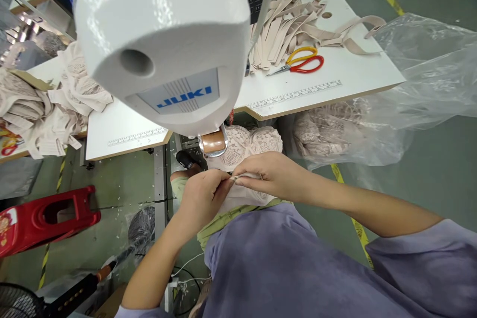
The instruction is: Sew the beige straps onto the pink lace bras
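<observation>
Beige lace fabric [257,141] lies over the lap, just in front of the white JUKI sewing machine [167,35]. My left hand [204,194] pinches an edge of this fabric between thumb and fingers. Close beside it on the right, my right hand [274,174] holds the same piece, its fingertips nearly touching the left ones. Both hands are below the machine's head, near its rounded metal-framed brown part [214,142]. The fine detail between the fingertips is too small to tell.
Red- and yellow-handled scissors [307,62] and beige strips [279,30] lie on the white table [367,77]. More beige garments [80,84] are piled at left. A clear plastic bag [432,74] hangs at right; a red stool [48,218] stands at lower left.
</observation>
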### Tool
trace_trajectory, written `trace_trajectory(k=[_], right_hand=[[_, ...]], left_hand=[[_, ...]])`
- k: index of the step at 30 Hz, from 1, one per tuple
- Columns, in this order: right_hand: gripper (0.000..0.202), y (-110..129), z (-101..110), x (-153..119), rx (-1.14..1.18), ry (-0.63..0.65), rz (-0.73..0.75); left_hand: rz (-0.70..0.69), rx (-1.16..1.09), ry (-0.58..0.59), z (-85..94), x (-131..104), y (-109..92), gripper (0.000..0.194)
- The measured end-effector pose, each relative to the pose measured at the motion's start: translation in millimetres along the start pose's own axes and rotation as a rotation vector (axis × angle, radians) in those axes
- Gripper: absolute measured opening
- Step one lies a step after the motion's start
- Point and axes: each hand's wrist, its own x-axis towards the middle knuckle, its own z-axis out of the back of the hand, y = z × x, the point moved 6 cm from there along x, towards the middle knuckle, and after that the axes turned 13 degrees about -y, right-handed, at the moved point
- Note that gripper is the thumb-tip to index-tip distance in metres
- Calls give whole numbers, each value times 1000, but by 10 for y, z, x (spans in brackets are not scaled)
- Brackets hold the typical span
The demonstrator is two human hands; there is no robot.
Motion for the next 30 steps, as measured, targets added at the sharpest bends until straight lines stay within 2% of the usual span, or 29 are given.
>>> trace_trajectory(k=[3, 6, 8, 10, 11, 13, 15, 16, 20, 24, 27, 30], right_hand=[[24, 83, 87, 23, -64, -132, 88], [17, 159, 179, 204, -35, -165, 125], [12, 161, 223, 417, -1, -136, 76], [12, 134, 255, 638, -22, -120, 4], [14, 124, 262, 730, -57, -114, -20], [22, 123, 255, 854, -142, -96, -29], [29, 148, 236, 905, -219, -83, -4], [30, 167, 231, 912, -246, -84, 11], [25, 219, 228, 912, -303, -82, 48], [24, 131, 206, 862, -318, -90, 32], [22, 54, 189, 733, -327, -254, 133], [23, -18, 141, 558, -373, -445, 236]], left_hand=[[-49, 13, -40, 19, 8, -38, 25], [42, -110, -71, 26, 40, 2, 22], [123, -108, -203, 81, 74, 99, 20], [116, 37, -333, 136, 102, 208, 19], [49, 143, -382, 155, 115, 242, 18], [-186, 348, -448, 162, 125, 269, 19], [-421, 471, -503, 160, 102, 290, 28], [-496, 502, -516, 162, 90, 311, 34], [-611, 577, -466, 180, 99, 356, 41], [-542, 664, -375, 189, 148, 311, 42], [-420, 698, -273, 163, 179, 277, 43], [-377, 693, -222, 153, 195, 274, 40]])
